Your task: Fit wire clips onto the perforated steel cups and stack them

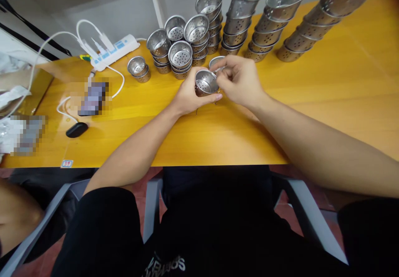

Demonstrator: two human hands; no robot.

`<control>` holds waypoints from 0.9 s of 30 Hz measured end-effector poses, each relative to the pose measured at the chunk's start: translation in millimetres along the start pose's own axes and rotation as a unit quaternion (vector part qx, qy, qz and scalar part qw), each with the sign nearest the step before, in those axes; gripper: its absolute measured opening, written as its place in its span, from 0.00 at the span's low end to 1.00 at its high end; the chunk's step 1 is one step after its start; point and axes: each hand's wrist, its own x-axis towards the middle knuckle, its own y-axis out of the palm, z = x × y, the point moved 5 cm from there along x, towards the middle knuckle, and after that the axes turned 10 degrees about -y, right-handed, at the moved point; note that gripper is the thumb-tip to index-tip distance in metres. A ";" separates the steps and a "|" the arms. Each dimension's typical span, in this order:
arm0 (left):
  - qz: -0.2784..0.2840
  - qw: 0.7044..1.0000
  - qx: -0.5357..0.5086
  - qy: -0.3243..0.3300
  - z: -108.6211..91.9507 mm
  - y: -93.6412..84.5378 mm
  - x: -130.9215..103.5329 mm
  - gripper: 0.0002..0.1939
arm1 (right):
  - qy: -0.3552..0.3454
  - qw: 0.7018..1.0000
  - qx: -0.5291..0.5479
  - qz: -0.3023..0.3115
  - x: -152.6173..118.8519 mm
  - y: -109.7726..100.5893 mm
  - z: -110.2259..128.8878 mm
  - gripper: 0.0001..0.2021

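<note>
A small perforated metal cup [206, 82] is tilted with its mouth toward me, and my left hand [190, 94] is wrapped round it from the left and below. My right hand [239, 77] is at the cup's right rim with thumb and fingers pinched together; what they hold, if anything, is too small to tell. Thin dark strands show just under the cup. Behind my hands another metal cup [217, 62] stands on the yellow table [218, 144], partly hidden by my right hand.
Several stacks of perforated cups [238, 23] stand along the back, the right ones leaning. A short stack [139, 69] is nearer the left. Further left are a power strip [116, 52] with white cables, a phone [93, 98] and a black oval object [77, 130]. Another person's leg [18, 210] shows lower left.
</note>
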 end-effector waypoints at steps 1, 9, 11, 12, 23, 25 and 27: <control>-0.001 1.000 0.000 0.002 -3.7 -0.6 -1.2 0.61 | -0.006 1.000 0.005 -0.001 0.7 1.1 0.4 0.14; 0.003 1.000 0.000 -0.017 -19.3 -7.6 -5.5 0.51 | 0.027 0.996 0.085 0.004 2.8 1.5 10.9 0.19; 0.014 0.999 -0.014 -0.025 -20.5 -10.7 -5.3 0.49 | 0.040 0.989 0.137 0.049 1.8 0.8 16.1 0.27; 0.018 0.999 -0.021 -0.030 -20.1 -12.2 -5.0 0.49 | 0.043 0.983 0.161 0.073 1.3 0.5 18.3 0.31; 0.047 0.999 0.001 0.019 -7.1 -7.1 -3.8 0.45 | 0.058 0.968 0.231 0.075 -1.1 5.0 5.2 0.36; 0.046 0.999 0.009 0.017 -7.7 -6.4 -4.0 0.43 | 0.054 0.969 0.228 0.072 -1.1 6.0 3.4 0.35; 0.046 0.999 0.013 0.019 -8.3 -6.4 -3.8 0.41 | 0.048 0.972 0.220 0.070 -0.7 6.7 1.7 0.35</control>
